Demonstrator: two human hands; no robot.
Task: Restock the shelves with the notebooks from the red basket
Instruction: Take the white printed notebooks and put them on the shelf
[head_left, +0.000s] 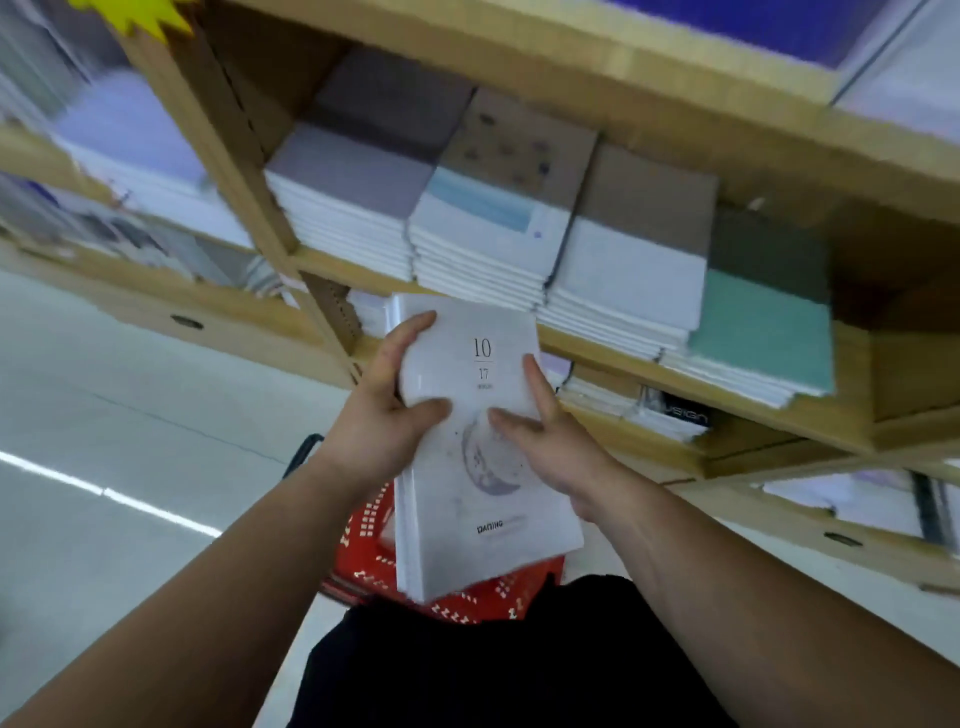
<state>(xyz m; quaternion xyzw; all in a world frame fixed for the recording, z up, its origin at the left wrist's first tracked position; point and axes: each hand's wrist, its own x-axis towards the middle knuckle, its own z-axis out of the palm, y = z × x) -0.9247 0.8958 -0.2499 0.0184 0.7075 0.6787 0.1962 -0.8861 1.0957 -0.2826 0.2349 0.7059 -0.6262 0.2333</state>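
White glossy notebooks (470, 535) gripped by left hand (383, 415), right hand (553, 447).

A white notebook stack (467, 499) sits cover-up above the red basket (363, 525), facing stocked shelves (571, 78).

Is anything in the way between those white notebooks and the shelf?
Nothing visible. The left hand and right hand hold the white notebooks in open air before the shelf. Bare board shows right of the green stack.
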